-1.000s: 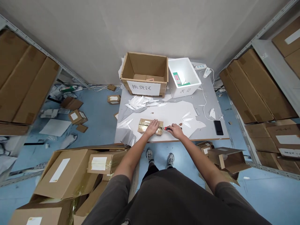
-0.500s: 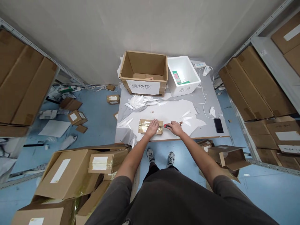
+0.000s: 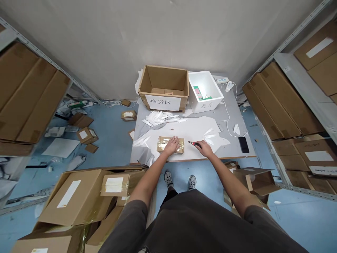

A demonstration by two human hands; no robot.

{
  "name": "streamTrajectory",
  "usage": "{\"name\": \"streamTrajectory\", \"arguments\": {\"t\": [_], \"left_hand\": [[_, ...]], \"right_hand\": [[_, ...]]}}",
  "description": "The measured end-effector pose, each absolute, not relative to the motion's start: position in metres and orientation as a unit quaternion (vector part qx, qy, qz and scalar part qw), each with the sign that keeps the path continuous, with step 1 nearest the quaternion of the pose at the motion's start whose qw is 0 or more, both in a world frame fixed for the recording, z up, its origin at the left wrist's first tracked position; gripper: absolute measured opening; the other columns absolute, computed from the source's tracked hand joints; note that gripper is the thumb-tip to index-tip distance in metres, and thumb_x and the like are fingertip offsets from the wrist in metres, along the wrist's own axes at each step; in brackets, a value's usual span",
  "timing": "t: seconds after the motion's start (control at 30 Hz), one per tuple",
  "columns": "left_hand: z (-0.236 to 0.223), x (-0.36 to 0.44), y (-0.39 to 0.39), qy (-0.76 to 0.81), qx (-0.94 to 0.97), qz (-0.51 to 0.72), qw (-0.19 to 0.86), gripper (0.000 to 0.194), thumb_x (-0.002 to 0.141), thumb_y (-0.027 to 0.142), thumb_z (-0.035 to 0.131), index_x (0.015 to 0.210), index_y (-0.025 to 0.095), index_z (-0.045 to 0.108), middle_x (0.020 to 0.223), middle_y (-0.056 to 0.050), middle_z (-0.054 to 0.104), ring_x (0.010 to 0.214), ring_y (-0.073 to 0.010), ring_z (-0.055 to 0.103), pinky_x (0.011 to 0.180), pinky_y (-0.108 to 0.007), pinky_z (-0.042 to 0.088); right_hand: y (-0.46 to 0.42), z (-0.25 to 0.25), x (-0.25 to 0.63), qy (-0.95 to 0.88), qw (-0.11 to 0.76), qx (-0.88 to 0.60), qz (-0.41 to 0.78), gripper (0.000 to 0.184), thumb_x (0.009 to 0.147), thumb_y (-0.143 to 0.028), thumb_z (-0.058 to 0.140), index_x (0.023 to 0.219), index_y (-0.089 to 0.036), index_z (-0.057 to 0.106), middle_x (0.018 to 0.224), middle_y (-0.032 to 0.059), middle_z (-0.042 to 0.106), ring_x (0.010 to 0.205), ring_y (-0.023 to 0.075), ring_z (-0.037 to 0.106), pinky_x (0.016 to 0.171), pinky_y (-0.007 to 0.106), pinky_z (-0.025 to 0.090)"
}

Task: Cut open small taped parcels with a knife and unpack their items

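Observation:
A small taped cardboard box [image 3: 161, 144] lies on the white paper near the front edge of the table. My left hand [image 3: 172, 145] rests flat on its top, fingers stretched out across the right part of the lid. To the right of the box, my right hand [image 3: 204, 148] is closed round a red and black utility knife [image 3: 195, 143]. The knife's blade points left toward the box, and a gap separates the two.
Behind stand a large open carton [image 3: 163, 88] with a paper sign and a white foam bin [image 3: 206, 90] holding green items. White paper scraps [image 3: 158, 118], a black phone [image 3: 243, 144] and a white cable lie on the table [image 3: 231, 116]. Stacked cartons [image 3: 76, 196] fill the lower left.
My right hand has drawn the knife back to the right, away from the box. My left hand stays on the box. The view has shifted slightly.

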State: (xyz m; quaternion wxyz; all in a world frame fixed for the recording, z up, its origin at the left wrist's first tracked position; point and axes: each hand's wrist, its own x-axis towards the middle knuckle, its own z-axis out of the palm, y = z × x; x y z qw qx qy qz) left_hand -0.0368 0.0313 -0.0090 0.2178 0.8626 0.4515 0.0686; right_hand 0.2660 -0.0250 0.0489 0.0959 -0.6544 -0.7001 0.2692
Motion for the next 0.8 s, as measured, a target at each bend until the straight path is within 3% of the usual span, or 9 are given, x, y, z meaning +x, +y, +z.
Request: {"name": "streamTrajectory", "arguments": {"t": [0.1,0.2,0.33,0.47,0.6,0.7,0.8], "left_hand": [[0.010,-0.052,0.045,0.449,0.867,0.022,0.215,0.053,0.105,0.045,0.059,0.154,0.022,0.061,0.171,-0.016,0.047,0.165,-0.0382,0.031,0.133,-0.064,0.026],[0.023,-0.078,0.058,0.474,0.854,-0.009,0.216,0.060,0.103,0.046,0.060,0.159,0.027,0.057,0.176,-0.014,0.039,0.165,-0.0411,0.029,0.129,-0.063,0.031],[0.027,-0.112,0.060,0.536,0.816,-0.043,0.212,0.058,0.107,0.041,0.051,0.163,0.028,0.053,0.170,-0.016,0.047,0.159,-0.0400,0.037,0.123,-0.061,0.040],[0.023,-0.123,0.039,0.562,0.798,-0.058,0.211,0.064,0.109,0.051,0.047,0.169,0.029,0.044,0.171,-0.017,0.044,0.151,-0.0403,0.044,0.116,-0.058,0.047],[0.019,-0.117,0.008,0.577,0.789,-0.043,0.206,0.069,0.108,0.060,0.046,0.169,0.027,0.044,0.175,-0.020,0.037,0.142,-0.0426,0.050,0.116,-0.061,0.045],[0.017,-0.103,-0.020,0.592,0.778,-0.048,0.206,0.088,0.099,0.071,0.059,0.172,0.027,0.038,0.178,-0.024,0.027,0.144,-0.0480,0.049,0.116,-0.066,0.042],[0.012,-0.082,-0.049,0.599,0.773,-0.035,0.209,0.111,0.086,0.074,0.074,0.174,0.023,0.031,0.180,-0.027,0.020,0.154,-0.0537,0.037,0.118,-0.068,0.039]], "right_hand": [[-0.046,0.043,0.246,-0.592,0.194,-0.704,0.340,0.045,0.101,-0.053,0.054,0.133,-0.024,0.065,0.098,0.0060,0.072,0.090,0.0257,0.067,0.080,0.035,0.052],[-0.065,0.028,0.196,-0.491,0.267,-0.718,0.415,0.055,0.087,-0.067,0.066,0.123,-0.026,0.061,0.080,-0.0015,0.067,0.071,0.0225,0.064,0.067,0.032,0.052],[-0.074,0.009,0.125,-0.390,0.299,-0.704,0.513,0.053,0.080,-0.075,0.067,0.103,-0.030,0.051,0.068,-0.0061,0.061,0.054,0.0206,0.058,0.052,0.029,0.045],[-0.056,-0.002,0.100,-0.375,0.311,-0.751,0.446,0.046,0.082,-0.070,0.065,0.098,-0.031,0.047,0.071,-0.0038,0.062,0.063,0.0235,0.064,0.056,0.031,0.047],[-0.021,-0.008,0.111,-0.372,0.334,-0.787,0.361,0.039,0.078,-0.059,0.067,0.092,-0.031,0.044,0.080,0.0004,0.067,0.081,0.0267,0.068,0.070,0.034,0.051],[0.006,-0.011,0.123,-0.372,0.325,-0.796,0.350,0.037,0.076,-0.052,0.068,0.091,-0.030,0.043,0.085,0.0019,0.069,0.084,0.0266,0.067,0.075,0.034,0.050],[0.027,-0.013,0.130,-0.379,0.310,-0.798,0.351,0.037,0.076,-0.049,0.069,0.093,-0.029,0.044,0.089,0.0041,0.070,0.083,0.0265,0.066,0.075,0.034,0.049]]}}
